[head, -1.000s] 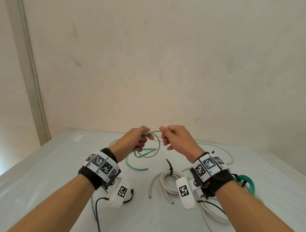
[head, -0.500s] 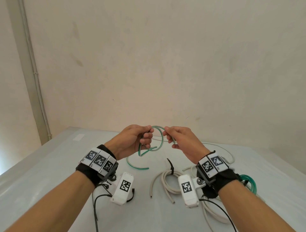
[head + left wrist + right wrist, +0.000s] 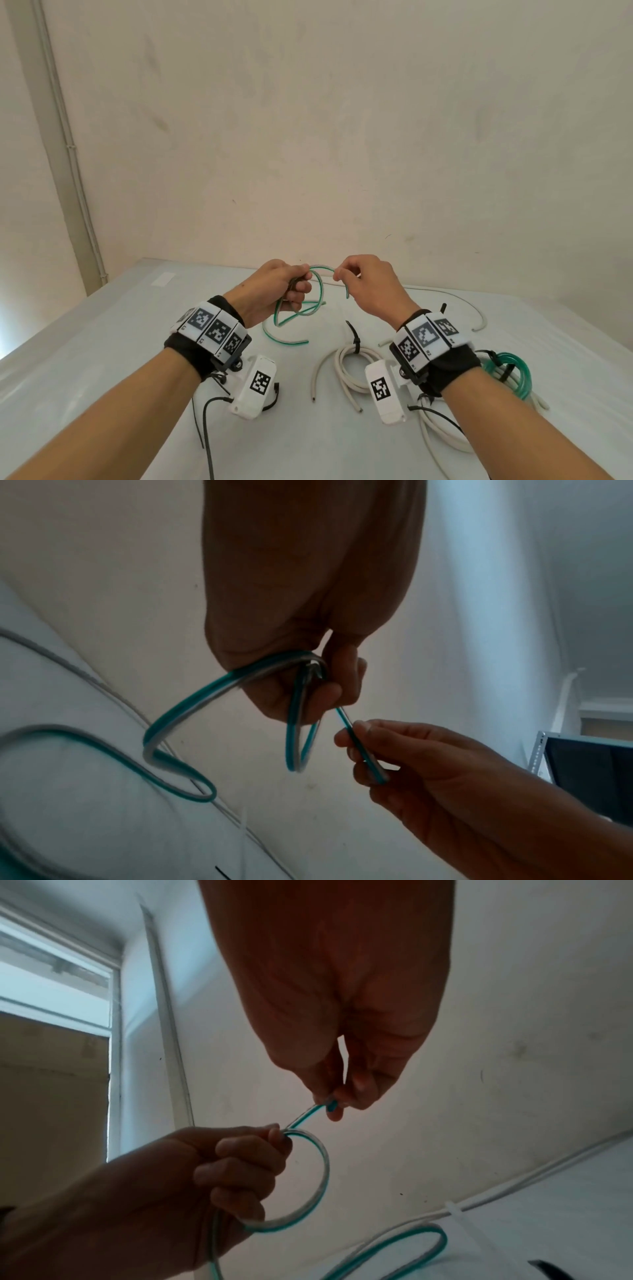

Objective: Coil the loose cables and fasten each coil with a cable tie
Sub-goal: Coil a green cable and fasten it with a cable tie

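Over the table (image 3: 102,342), our left hand (image 3: 274,291) grips the cable (image 3: 317,286) loop; right hand (image 3: 366,284) pinches its end. Springy cable may uncoil if we slacken.

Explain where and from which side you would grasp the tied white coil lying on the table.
Pinch the white coil beside its black cable tie, coming from above. There the strands are bundled, so they should lift together; its loose ends trail towards the person and would probably flop.
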